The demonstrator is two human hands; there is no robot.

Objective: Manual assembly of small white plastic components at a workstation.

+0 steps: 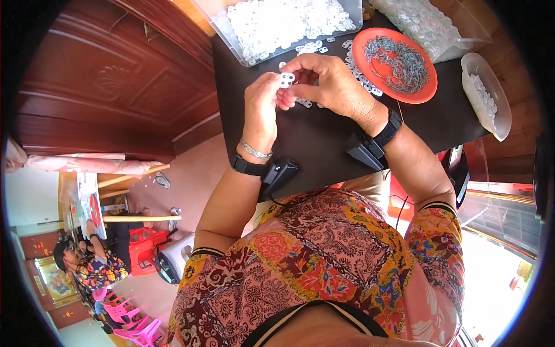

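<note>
My left hand (pixel 263 104) is closed on a small white plastic piece with holes (pixel 286 80), held up over the dark table. My right hand (pixel 332 84) meets it from the right, index finger at the piece's upper edge and thumb near its lower edge. Whether anything small sits between the right fingertips is hidden. More white pieces (pixel 373 88) lie loose behind and beside my hands. Beyond my right hand, an orange-red plate (pixel 425 92) carries a heap of small grey metal parts (pixel 399 66), too fine to name.
A clear bin (pixel 248 58) full of white pieces stands at the far side. At the far right are a clear bag of pieces (pixel 425 29) and a translucent scoop-like container (pixel 500 110). The dark table (pixel 324 144) ends near my body. Another person (pixel 95 260) sits at the left.
</note>
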